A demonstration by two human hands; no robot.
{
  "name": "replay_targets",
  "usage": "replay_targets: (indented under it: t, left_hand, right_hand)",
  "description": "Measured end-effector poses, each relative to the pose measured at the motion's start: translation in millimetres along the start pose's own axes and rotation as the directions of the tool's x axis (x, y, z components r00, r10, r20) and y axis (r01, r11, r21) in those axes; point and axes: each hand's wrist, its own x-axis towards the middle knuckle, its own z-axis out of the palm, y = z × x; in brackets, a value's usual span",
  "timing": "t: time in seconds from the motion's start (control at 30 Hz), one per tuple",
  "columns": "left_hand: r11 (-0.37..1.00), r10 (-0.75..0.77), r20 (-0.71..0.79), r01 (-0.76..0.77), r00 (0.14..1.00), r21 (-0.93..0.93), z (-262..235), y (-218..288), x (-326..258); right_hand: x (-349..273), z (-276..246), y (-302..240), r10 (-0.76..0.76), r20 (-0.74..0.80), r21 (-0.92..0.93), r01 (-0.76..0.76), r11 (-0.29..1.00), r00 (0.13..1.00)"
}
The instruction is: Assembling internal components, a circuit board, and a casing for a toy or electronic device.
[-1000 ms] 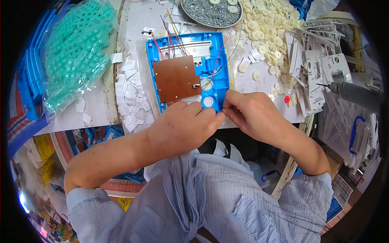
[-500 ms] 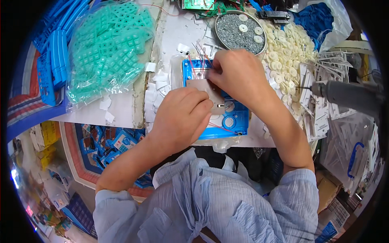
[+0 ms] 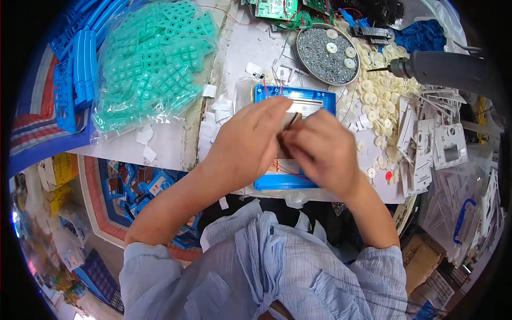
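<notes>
A shallow blue plastic casing (image 3: pixel 282 184) lies in front of me on the table, with thin red wires at its upper left and a white slotted strip near its far edge. Over it, between my hands, a thin brown circuit board (image 3: pixel 294 120) is tilted up, mostly covered by fingers. My left hand (image 3: pixel 248 140) is closed along the board's left side, its fingers pressed together. Slightly blurred, my right hand (image 3: pixel 324 150) has its fingers curled in a pinch at the board's right side. Whatever lies under both palms is hidden.
An electric screwdriver (image 3: pixel 437 68) hangs at the right. Beyond the casing stands a round dish (image 3: pixel 328 56) of screws, beside cream plastic discs (image 3: pixel 389 96). Left lies a bag of green keypads (image 3: pixel 154 69); white panels (image 3: pixel 421 144) are piled right. Green circuit boards (image 3: pixel 277 9) lie at the back.
The brown board, flat over the casing before, is now tilted up between my hands. My right hand has come down nearer my left. The screwdriver hangs higher in view.
</notes>
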Motion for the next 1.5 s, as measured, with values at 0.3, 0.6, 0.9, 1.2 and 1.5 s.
replay_targets:
  t: [0.3,0.6,0.9,1.2,1.5]
  left_hand:
    - [0.955,0.229,0.258,-0.268,0.939,0.126,-13.3,-11.1,-3.0]
    - [0.967,0.251,0.254,-0.253,0.934,-0.025,-22.8,-5.6,18.8]
    - [0.850,-0.364,-0.131,0.386,0.922,0.359,4.3,5.7,54.8]
    - [0.983,0.022,-0.032,-0.016,0.999,0.180,10.2,-0.9,52.1]
    - [0.983,0.081,0.146,-0.103,0.986,0.150,7.8,-7.9,57.7]
  right_hand:
    - [33.0,-41.8,-6.4,-0.079,0.396,0.158,0.017,0.987,0.915]
    - [90.5,-11.6,83.5,-0.193,0.142,0.005,0.194,0.981,0.971]
    - [42.5,-27.5,48.9,-0.012,0.095,-0.305,0.041,0.951,0.995]
    - [24.2,-31.7,14.0,-0.009,0.294,-0.393,0.130,0.910,0.956]
    - [6.4,-43.7,-0.1,0.038,0.298,-0.233,0.034,0.972,0.954]
